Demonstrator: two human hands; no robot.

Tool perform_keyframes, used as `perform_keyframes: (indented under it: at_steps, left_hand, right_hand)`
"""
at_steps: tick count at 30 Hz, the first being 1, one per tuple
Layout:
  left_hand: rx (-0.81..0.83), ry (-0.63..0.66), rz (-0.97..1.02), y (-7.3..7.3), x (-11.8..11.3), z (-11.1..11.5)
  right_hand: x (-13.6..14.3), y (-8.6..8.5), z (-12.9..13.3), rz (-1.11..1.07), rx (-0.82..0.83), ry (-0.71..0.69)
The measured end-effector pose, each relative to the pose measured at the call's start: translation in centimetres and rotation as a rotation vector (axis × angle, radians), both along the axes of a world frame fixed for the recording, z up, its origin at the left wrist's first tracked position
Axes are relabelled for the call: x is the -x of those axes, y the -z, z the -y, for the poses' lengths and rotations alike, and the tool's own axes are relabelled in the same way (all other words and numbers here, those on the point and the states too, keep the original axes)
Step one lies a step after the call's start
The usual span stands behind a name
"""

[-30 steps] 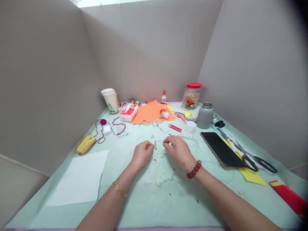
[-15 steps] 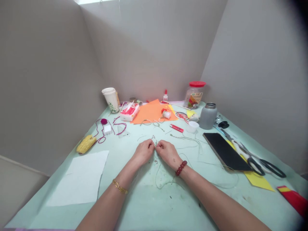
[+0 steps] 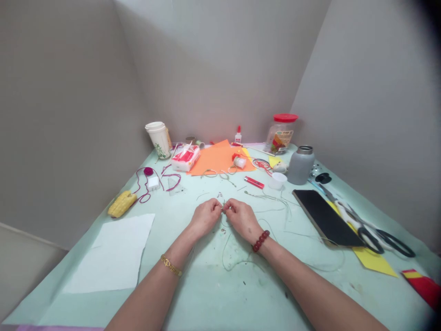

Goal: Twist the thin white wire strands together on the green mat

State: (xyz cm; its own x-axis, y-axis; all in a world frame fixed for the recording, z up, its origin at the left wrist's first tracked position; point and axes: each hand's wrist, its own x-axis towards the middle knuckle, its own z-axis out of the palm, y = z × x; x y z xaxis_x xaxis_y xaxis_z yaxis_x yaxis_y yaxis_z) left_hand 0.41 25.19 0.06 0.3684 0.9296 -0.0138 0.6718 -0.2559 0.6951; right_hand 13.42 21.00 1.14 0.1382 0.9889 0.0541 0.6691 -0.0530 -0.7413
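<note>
My left hand (image 3: pixel 207 215) and my right hand (image 3: pixel 241 218) meet fingertip to fingertip just above the middle of the table. Both are closed in a pinch on a thin green cord (image 3: pixel 223 248), whose loose length curls over the tabletop below and to the right of my right hand. A small knotted part of it shows between the fingertips, too fine to make out. Beyond my right hand lie more thin green cords (image 3: pixel 272 197). A red lighter (image 3: pixel 254 182) rests behind them.
A black phone (image 3: pixel 325 216) and large scissors (image 3: pixel 365 225) lie on the right, near a grey bottle (image 3: pixel 301 165). White paper (image 3: pixel 110 255) and a yellow corn-shaped object (image 3: pixel 122 203) are on the left. Behind are a tissue pack (image 3: pixel 185 158), orange paper (image 3: pixel 217 161) and a red-lidded jar (image 3: pixel 281 134).
The view has shifted slightly downward. Both hands stay together, pinching the cord, with hardly any movement of the fingers.
</note>
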Motion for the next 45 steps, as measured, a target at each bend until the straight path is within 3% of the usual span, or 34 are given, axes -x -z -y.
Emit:
perform_keyframes:
  at_steps: [14,22,28,37,45]
  left_hand:
    - [0.075,-0.002,0.196,1.7,0.2,-0.8]
    - [-0.097,-0.025,0.008,0.3,-0.2,0.5]
    - [-0.176,-0.078,-0.122,0.2,-0.7,1.3]
    - [0.060,-0.002,0.144,1.3,0.2,-0.5]
    - [0.061,-0.033,0.152,1.2,0.2,-0.5]
  right_hand:
    - [0.3,-0.2,0.3,0.101,0.015,0.019]
    - [0.1,-0.1,0.3,0.121,-0.033,-0.060]
    - [0.1,0.0,0.1,0.129,-0.030,-0.091]
    - [0.3,0.4,0.4,0.154,-0.059,-0.054]
    - [0.4,0.5,0.5,0.165,-0.052,-0.037]
